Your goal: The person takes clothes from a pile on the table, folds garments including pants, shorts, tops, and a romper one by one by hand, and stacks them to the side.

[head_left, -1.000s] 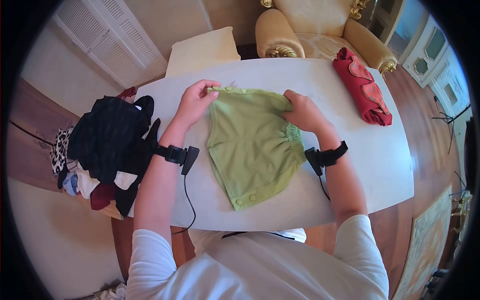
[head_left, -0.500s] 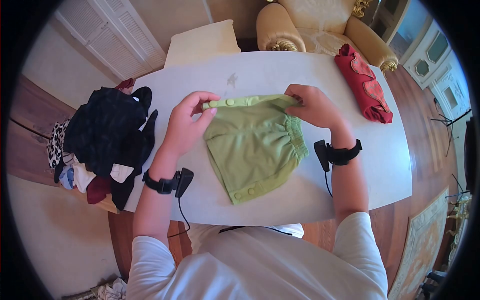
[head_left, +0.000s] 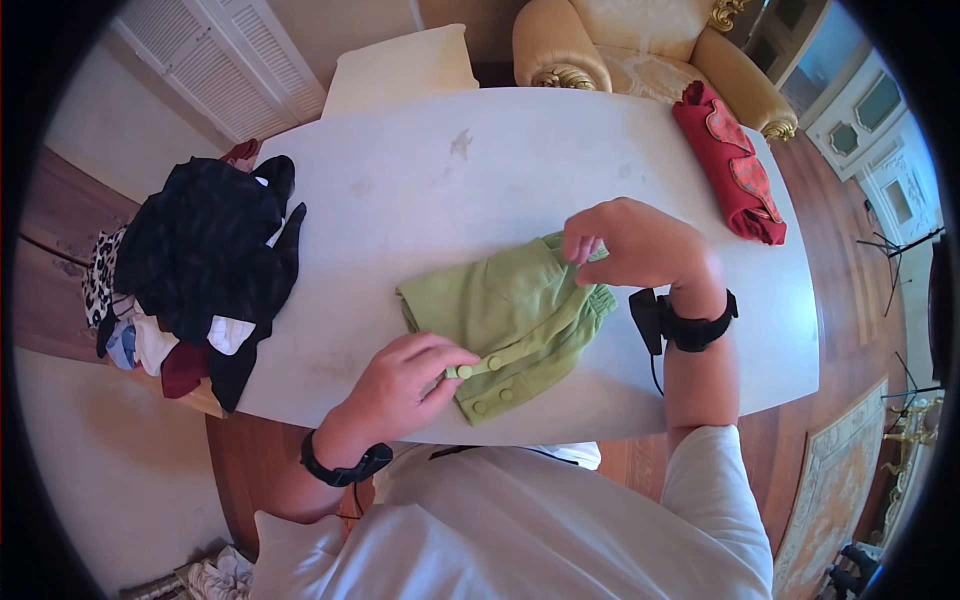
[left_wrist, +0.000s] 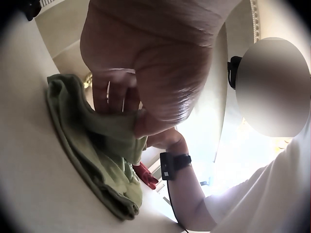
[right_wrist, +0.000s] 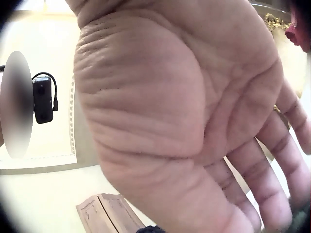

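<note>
Green shorts with an elastic waistband and round buttons lie on the white table, partly folded over toward the person. At the near left, my left hand pinches a buttoned corner between thumb and fingers; the left wrist view shows the green cloth drawn up to the thumb. My right hand hovers by the waistband at the right, fingers loosely bent and partly overlapping the cloth. The right wrist view has its bare palm and spread fingers, with nothing gripped, and a bit of green at the lower corner.
A heap of dark clothes covers the table's left end. Toward the far right corner lies a rolled red garment. Behind the table stand a cream stool and a gold armchair. A white table carries everything.
My left hand has brought the buttoned edge from the far side toward the person, folding the shorts over. The right hand has let go of the waistband and shifted slightly nearer.
</note>
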Tool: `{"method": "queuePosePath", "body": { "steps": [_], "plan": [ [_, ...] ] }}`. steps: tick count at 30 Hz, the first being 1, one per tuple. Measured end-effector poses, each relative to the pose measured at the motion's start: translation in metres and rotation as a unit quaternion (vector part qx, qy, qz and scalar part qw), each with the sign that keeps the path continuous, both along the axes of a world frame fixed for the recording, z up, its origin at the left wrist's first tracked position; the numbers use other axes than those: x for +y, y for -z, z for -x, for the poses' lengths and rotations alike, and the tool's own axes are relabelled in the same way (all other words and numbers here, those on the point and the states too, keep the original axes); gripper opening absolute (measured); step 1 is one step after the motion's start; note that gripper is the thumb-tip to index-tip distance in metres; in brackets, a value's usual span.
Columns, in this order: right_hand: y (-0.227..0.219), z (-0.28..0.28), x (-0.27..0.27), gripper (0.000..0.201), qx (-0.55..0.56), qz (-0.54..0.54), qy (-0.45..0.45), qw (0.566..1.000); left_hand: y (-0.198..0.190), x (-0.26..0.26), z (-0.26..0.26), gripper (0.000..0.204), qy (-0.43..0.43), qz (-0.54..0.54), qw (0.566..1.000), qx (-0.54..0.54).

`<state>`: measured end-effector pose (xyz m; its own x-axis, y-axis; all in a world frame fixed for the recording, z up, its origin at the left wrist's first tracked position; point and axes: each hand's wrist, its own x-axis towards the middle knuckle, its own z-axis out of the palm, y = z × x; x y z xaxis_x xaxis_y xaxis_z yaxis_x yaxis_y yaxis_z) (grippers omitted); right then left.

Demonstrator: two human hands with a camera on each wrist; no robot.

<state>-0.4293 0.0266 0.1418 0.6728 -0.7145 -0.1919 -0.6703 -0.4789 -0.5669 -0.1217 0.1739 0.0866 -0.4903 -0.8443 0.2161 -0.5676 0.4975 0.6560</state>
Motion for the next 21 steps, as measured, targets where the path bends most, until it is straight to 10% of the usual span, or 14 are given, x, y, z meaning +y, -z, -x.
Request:
{"method": "queuePosePath", "body": {
  "steps": [14,16,21],
  "plan": [
    [0.021,-0.002,-0.019,0.051,-0.149,0.053,-0.038,0.987,-0.003,-0.112,-0.015,0.025,-0.184,-0.055,0.919,0.343],
    [0.032,-0.002,-0.030,0.049,-0.175,0.030,0.101,0.979,0.000,-0.148,-0.022,0.026,-0.184,-0.121,0.864,0.453],
    [0.076,-0.011,-0.048,0.043,-0.193,0.278,0.245,0.908,0.037,-0.205,-0.050,0.030,-0.267,-0.171,0.878,0.358]
  ]
}}
